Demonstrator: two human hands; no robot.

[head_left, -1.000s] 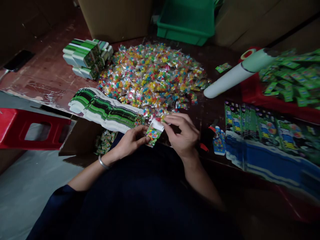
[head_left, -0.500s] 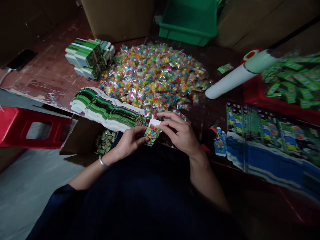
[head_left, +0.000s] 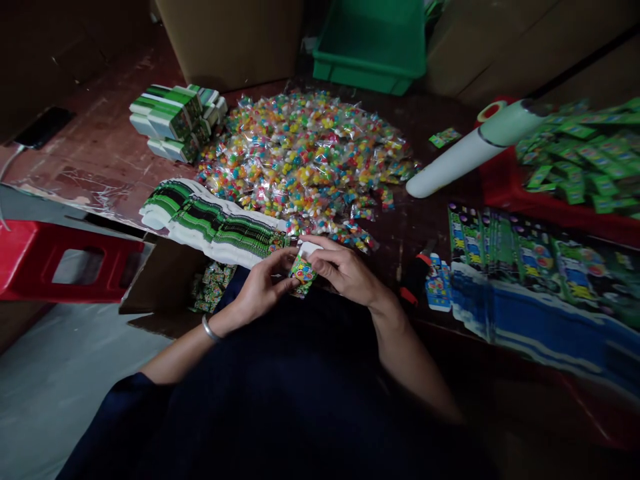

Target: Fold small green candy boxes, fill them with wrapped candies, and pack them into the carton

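Observation:
Both my hands hold one small green printed carton (head_left: 302, 271) at the table's near edge, above my lap. My left hand (head_left: 263, 287) grips its lower left side; a silver bangle sits on that wrist. My right hand (head_left: 343, 270) pinches the carton's white top flap from the right. Just beyond my fingers lies a big heap of clear candy packets (head_left: 305, 157) full of coloured sweets. A fanned row of flat green cartons (head_left: 210, 223) lies to the left of my hands.
Stacked green boxes (head_left: 173, 120) sit far left, a green bin (head_left: 373, 43) at the back, a white roll (head_left: 470, 150) and red tray (head_left: 530, 200) of green packs at right. Flat blue-green cartons (head_left: 530, 273) lie right. A cardboard box (head_left: 165, 280) and red stool (head_left: 65, 257) stand left.
My right hand has drawn in toward my body and closed over the carton's top flap. The carton has moved slightly nearer to me; my left hand has kept its grip.

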